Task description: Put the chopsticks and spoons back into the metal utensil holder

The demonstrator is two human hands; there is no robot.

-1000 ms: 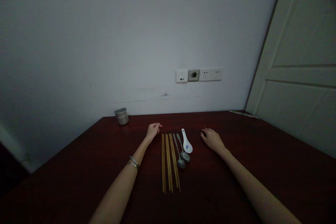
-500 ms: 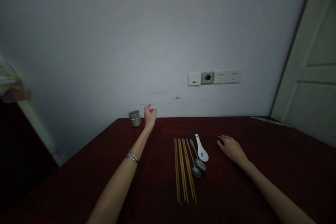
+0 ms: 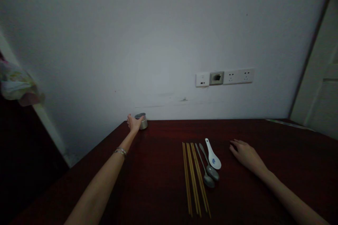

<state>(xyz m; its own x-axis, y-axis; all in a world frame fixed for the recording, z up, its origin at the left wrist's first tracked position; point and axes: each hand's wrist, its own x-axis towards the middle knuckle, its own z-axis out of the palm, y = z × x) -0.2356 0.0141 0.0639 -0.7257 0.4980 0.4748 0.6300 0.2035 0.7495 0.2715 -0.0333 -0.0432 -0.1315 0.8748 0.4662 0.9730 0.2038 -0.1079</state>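
At the far left of the table, a grey metal cup (image 3: 143, 123) stands upright against the wall. My left hand (image 3: 134, 123) is at its near left side, thumb in front of the cup and fingers spread apart on the left; whether they touch it I cannot tell. My right hand (image 3: 246, 154) lies palm down with loosely stretched fingers, right of the spoons. Closest to it is a white ceramic spoon (image 3: 213, 156) with a blue mark. Two metal spoons (image 3: 212, 173) lie beside that, and several wooden chopsticks (image 3: 194, 179) lie side by side to their left.
The dark red table (image 3: 155, 168) meets a pale wall (image 3: 158, 42) at its back edge. Wall sockets (image 3: 237, 76) sit above it on the right. A door (image 3: 317, 88) stands at the far right, and a plastic bag (image 3: 16, 82) hangs at the left.
My left hand has moved left to the cup, and its curled fingers have spread. The view has shifted a little left. My right hand stays by the spoons.
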